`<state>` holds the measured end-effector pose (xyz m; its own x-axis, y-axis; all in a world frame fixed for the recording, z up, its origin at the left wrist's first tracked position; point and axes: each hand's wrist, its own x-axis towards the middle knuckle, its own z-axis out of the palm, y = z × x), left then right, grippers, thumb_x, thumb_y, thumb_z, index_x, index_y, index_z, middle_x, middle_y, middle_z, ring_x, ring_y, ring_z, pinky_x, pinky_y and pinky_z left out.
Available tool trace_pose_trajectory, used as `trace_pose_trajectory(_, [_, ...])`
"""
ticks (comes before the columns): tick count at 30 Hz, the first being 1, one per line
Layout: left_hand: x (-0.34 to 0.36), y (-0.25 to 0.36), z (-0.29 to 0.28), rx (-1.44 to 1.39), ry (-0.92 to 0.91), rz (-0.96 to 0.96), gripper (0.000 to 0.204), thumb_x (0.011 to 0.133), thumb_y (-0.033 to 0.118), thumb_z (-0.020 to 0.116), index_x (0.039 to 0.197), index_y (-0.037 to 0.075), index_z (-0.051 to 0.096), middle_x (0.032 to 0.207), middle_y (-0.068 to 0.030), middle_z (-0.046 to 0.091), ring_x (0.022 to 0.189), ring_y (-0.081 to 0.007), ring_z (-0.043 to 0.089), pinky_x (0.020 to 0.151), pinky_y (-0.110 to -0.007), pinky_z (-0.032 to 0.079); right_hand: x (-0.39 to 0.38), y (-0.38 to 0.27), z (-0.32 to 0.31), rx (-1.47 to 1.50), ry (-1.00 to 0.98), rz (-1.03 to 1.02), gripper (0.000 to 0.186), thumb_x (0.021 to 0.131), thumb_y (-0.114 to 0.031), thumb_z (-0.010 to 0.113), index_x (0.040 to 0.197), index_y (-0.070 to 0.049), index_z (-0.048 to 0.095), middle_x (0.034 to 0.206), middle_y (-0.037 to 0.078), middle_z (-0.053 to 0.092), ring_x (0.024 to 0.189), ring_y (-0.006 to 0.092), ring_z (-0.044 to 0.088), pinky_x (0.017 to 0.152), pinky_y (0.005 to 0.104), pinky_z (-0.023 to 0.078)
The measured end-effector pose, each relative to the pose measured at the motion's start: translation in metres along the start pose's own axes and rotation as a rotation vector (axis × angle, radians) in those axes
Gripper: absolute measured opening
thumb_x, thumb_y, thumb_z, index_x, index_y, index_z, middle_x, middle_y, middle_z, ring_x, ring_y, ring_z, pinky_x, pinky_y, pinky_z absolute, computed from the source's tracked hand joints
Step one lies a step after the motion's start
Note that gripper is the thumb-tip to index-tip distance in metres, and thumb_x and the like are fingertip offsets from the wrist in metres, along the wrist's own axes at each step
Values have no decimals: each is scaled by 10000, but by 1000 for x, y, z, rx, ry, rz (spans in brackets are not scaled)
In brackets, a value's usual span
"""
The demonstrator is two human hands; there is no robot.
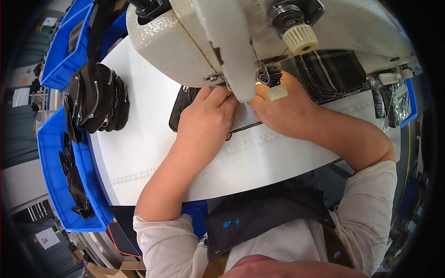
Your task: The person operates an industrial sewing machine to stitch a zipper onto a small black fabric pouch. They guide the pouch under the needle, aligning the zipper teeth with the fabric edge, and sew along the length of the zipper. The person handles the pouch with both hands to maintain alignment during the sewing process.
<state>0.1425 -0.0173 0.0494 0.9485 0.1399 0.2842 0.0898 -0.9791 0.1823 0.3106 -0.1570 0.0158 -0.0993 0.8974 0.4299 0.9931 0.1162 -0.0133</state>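
Observation:
Under the sewing machine's head (185, 41), both my hands meet around the needle area. My left hand (206, 113) has its fingers bent and pressed together on a dark zippered fabric piece (177, 111), whose rounded end shows left of the hand. From the other side comes my right hand (285, 109), its fingers closed in a pinch at the same work. A thin dark edge runs between the two hands over a greyish flat surface. The machine's white lever arm hides some of my fingertips and the stitching spot.
A stack of dark zippered pouches (97, 99) stands on the white table (148, 153) at left. Blue bins (51, 153) flank it, one holding dark straps. Dark striped fabric pieces (331, 72) lie behind my right arm. Clear plastic packets (394, 102) hang at the right edge.

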Motion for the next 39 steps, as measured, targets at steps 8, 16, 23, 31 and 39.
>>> trace_pose_trajectory(8, [2,7,8,30,27,-38,240,844,21,729,1084,16,741,1113,-55,672,963,-290,658,784,-384,575,-2,1,4,5,24,5,22,749,-130,711,765,-144,706,710,4,635,783,208,637,806,366,477])
trace_pose_trajectory(16, [2,10,8,66,6,-46,241,847,22,725,1087,2,731,1115,-76,673,958,-303,660,774,-396,581,-1,-1,-7,-6,-96,-18,51,753,-121,698,804,-127,702,680,1,600,705,204,621,790,359,471])
trace_pose_trajectory(23, [0,-14,6,-435,2,-299,205,957,36,688,1157,35,731,1110,-130,747,1005,-271,706,897,-349,551,-5,-12,-12,85,-9,-178,179,806,-175,701,957,-81,695,766,-8,602,732,180,627,744,348,474])
trace_pose_trajectory(31, [6,-22,-1,-738,-62,-497,144,981,60,675,1110,18,721,972,-119,747,921,-233,698,846,-337,537,0,-18,-6,101,120,-273,224,824,-195,698,1010,-73,673,1037,39,655,950,177,650,707,331,510])
trace_pose_trajectory(39, [14,-36,1,-1245,-131,-744,136,1034,25,609,1154,-12,660,1095,-64,725,1000,-140,651,933,-285,517,8,-16,-8,-72,151,-228,186,787,-183,690,942,-100,628,1088,56,669,891,177,652,616,307,524])
